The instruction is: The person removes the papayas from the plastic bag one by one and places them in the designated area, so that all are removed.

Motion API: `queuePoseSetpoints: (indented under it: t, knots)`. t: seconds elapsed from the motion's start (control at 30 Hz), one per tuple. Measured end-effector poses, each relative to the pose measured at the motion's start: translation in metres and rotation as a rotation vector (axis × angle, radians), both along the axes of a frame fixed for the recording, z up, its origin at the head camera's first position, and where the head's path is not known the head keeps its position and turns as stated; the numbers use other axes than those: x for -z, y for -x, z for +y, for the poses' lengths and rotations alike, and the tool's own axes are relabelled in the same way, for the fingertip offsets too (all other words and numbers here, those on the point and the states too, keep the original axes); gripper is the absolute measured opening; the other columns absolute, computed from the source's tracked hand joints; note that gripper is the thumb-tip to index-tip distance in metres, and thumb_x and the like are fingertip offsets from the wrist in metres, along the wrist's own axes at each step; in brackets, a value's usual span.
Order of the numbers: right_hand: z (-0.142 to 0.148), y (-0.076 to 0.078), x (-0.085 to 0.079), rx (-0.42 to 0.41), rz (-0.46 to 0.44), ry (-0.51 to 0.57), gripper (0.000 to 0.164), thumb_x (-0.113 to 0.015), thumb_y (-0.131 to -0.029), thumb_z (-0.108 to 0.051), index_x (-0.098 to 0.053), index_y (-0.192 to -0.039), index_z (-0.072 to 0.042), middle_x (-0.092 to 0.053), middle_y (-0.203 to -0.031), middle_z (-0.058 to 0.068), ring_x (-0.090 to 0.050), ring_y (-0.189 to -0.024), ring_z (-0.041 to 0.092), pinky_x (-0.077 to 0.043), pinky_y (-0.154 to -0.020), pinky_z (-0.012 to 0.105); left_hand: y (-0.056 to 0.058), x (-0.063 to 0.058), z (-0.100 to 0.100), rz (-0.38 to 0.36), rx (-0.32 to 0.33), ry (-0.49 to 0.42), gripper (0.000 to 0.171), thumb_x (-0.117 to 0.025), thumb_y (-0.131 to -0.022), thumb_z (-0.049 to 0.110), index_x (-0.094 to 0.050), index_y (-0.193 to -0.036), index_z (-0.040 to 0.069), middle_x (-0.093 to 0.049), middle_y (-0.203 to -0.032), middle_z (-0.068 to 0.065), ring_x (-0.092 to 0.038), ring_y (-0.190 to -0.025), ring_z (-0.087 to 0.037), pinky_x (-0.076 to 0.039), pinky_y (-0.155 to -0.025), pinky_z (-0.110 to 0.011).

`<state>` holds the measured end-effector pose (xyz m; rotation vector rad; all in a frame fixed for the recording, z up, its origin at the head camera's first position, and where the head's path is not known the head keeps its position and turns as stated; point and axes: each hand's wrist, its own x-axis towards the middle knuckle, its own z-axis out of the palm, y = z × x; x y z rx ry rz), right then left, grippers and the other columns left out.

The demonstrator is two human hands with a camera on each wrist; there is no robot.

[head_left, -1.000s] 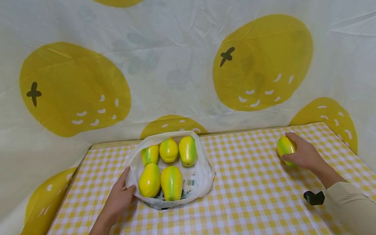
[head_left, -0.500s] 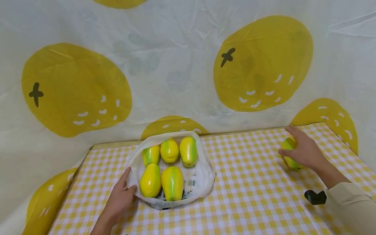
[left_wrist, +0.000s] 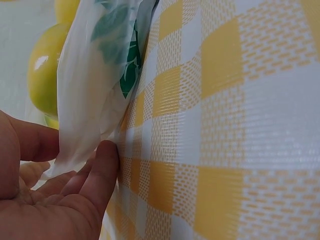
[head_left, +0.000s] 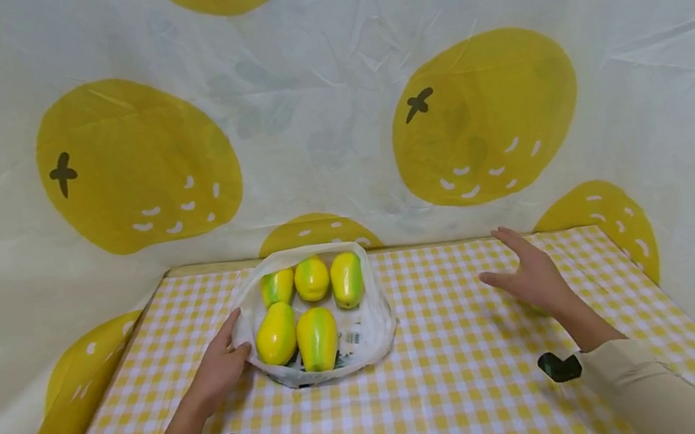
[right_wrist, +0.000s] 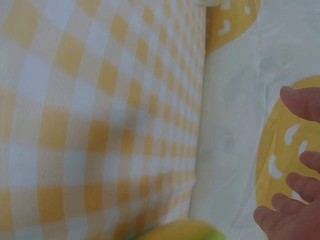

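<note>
Head view: over on my left the left hand (head_left: 220,365) pinches the rim of a white plastic bag (head_left: 379,331) holding five yellow-green papayas (head_left: 318,338) on the gingham-covered table (head_left: 461,383), while the right hand (head_left: 533,279), fingers spread and empty, hovers near a sixth papaya (right_wrist: 182,231), mostly hidden behind it.

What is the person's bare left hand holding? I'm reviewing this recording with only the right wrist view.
Observer: The bare left hand grips the edge of a translucent white plastic bag.

Reviewer: How many fruits can be seen inside that bag?

Observer: The head view shows five glossy yellow-and-green oval fruits in it.

Reviewer: Is anything printed on the bag's outer side?

Observer: Yes, the left wrist view shows dark green leaf shapes on it.
</note>
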<state>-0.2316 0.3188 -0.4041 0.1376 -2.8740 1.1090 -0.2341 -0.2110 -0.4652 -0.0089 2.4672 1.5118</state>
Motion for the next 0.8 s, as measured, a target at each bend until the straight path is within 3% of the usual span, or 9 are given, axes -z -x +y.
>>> queuePoseSetpoints:
  t: [0.3, 0.8]
  knots:
    - [-0.027, -0.005, -0.005, -0.05, -0.02, 0.128, 0.092, -0.075, -0.096, -0.03, -0.02, -0.167, -0.009, -0.015, -0.175, 0.019, -0.015, -0.16, 0.045, -0.025, -0.125, 0.062, 0.001, 0.0, 0.0, -0.008, 0.004, 0.006, 0.075, -0.042, -0.108, 0.011, -0.001, -0.17, 0.02, -0.002, -0.176, -0.02, -0.011, -0.161, -0.045, -0.023, -0.126, -0.063]
    - [-0.059, -0.01, -0.002, -0.136, -0.05, 0.242, 0.091, -0.076, -0.096, -0.033, -0.023, -0.167, -0.012, -0.017, -0.176, 0.013, -0.014, -0.162, 0.042, -0.025, -0.127, 0.058, 0.001, -0.001, 0.001, 0.008, 0.012, -0.001, 0.074, -0.041, -0.108, 0.009, -0.001, -0.17, 0.019, -0.003, -0.176, -0.021, -0.014, -0.161, -0.046, -0.027, -0.125, -0.062]
